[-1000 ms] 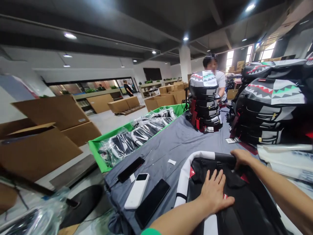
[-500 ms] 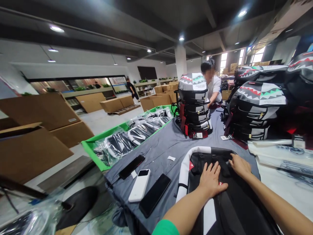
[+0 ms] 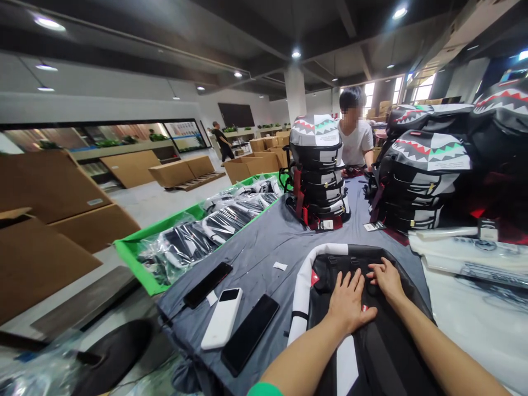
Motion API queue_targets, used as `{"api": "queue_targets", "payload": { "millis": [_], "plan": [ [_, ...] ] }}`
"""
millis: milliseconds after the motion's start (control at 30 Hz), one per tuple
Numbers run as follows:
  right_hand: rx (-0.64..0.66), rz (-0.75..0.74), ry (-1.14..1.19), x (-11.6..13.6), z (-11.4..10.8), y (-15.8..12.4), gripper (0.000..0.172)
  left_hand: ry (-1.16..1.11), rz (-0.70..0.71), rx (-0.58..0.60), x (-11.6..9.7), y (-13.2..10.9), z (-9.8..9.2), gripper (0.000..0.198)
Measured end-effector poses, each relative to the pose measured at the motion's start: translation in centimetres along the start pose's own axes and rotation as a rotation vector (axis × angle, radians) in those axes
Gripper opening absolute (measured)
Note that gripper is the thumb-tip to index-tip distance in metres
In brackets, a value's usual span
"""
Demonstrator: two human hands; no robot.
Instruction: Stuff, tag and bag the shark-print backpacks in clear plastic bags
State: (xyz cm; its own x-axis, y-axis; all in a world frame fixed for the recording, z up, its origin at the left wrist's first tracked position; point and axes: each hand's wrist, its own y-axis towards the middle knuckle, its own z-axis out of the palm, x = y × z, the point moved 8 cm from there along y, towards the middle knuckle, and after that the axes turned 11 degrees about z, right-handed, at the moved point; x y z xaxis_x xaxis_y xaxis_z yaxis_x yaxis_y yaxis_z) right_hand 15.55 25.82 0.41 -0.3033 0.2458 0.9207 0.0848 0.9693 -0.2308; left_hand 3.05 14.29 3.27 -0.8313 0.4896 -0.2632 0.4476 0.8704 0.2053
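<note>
2 hands on black backpack (image 3: 383, 352) | left hand (image 3: 350, 303) splayed | right hand (image 3: 383, 278) curled

My left hand (image 3: 350, 303) and right hand (image 3: 383, 279) rest on a black backpack (image 3: 391, 352) with white trim, near a white power bank (image 3: 221, 319) on the grey-covered worktop (image 3: 256, 247).

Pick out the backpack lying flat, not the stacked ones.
The black backpack with white trim, flat on the grey cloth under the left hand and right hand; the shark-print backpacks stand stacked farther back.
</note>
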Motion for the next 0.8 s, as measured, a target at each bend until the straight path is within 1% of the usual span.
{"api": "queue_targets", "payload": {
  "millis": [133,333,400,467,567,667,733,800],
  "plan": [
    [0.034,-0.022,0.073,0.3,0.4,-0.5,0.066,0.016,0.012,0.009,-0.1,0.0,0.0,0.088],
    [0.067,-0.009,0.131,0.0,0.4,-0.4,0.07,0.009,-0.004,0.026,0.0,-0.1,-0.1,0.088],
    [0.074,-0.006,0.134,-0.1,0.2,-0.2,0.069,-0.006,-0.004,0.032,-0.1,-0.1,-0.1,0.089],
    [0.076,-0.008,0.124,-0.2,0.0,0.0,0.064,-0.007,-0.001,0.037,-0.2,-0.1,-0.1,0.088],
    [0.081,-0.018,0.058,-0.2,0.3,0.3,0.049,0.008,-0.006,0.045,-0.2,0.0,0.0,0.088],
    [0.068,-0.061,-0.061,0.1,1.0,0.2,0.035,-0.005,-0.008,0.047,-0.1,0.0,0.0,0.089],
    [0.017,-0.11,-0.146,0.5,0.9,0.1,0.036,-0.011,-0.001,0.048,-0.2,0.0,0.0,0.087],
    [-0.053,-0.168,-0.242,1.0,0.3,-0.2,0.039,0.001,0.001,0.048,-0.1,-0.1,0.0,0.084]
  ]
}}
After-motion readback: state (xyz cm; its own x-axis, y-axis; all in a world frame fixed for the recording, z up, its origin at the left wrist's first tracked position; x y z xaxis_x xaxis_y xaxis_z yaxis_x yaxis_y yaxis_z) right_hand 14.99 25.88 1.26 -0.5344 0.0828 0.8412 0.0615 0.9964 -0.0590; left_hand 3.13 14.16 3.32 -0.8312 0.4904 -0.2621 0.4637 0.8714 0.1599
